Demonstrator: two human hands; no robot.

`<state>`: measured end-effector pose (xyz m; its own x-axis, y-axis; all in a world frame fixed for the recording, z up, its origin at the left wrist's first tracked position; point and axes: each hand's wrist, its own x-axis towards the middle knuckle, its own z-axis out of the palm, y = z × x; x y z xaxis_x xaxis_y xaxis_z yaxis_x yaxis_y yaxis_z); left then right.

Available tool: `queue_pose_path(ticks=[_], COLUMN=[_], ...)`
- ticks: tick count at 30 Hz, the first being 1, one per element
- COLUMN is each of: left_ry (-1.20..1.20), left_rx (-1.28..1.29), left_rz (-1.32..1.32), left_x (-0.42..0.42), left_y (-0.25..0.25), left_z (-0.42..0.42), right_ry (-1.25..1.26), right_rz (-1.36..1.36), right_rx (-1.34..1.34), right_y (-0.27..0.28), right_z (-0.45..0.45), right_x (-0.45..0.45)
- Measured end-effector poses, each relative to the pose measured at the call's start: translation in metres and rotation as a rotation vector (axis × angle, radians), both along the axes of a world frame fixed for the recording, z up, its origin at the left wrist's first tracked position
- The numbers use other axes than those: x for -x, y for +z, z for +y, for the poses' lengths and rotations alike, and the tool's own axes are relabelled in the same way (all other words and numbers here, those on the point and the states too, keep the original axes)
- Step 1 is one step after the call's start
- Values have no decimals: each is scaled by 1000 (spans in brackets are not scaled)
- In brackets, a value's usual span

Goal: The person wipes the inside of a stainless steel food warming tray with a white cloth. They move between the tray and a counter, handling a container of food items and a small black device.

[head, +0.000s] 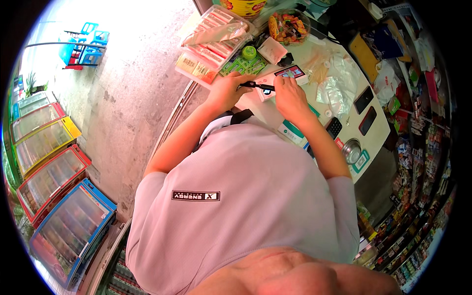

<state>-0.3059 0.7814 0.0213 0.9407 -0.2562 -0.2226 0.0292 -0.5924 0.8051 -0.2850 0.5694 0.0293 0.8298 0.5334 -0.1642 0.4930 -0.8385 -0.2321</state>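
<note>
A slim black pen-like object (pixel 260 86) spans the gap between my two hands above the table. The fingers of my left hand (pixel 229 92) grip its left end, and my right hand (pixel 290 96) pinches the right end. Just behind and below it is a white box (pixel 267 95) with a dark printed panel. Beyond my left hand lie green blister-like packs (pixel 245 66) with a green round-capped container (pixel 249 52) on them. A small pinkish open box (pixel 272 50) stands farther back.
A clear tray of red-and-white packs (pixel 217 33) and a tub of wrapped sweets (pixel 289 26) stand at the back. Crumpled clear plastic (pixel 339 86), two phones (pixel 363 100), a calculator-like keypad (pixel 334 127) and a metal bowl (pixel 351 150) lie on the right. Glass-topped chests (pixel 73 225) line the left.
</note>
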Motion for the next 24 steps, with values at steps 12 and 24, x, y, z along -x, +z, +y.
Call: queue_pose_path(ticks=[12, 24], left_ry=[149, 263], left_rx=[269, -19], left_rz=[-77, -160], left_x=[8, 20], left_y=[-5, -18], left_z=[8, -10], right_ry=[80, 109], right_rz=[199, 355], right_rx=[-359, -586], right_y=[18, 27], right_z=[4, 1], right_x=[4, 3])
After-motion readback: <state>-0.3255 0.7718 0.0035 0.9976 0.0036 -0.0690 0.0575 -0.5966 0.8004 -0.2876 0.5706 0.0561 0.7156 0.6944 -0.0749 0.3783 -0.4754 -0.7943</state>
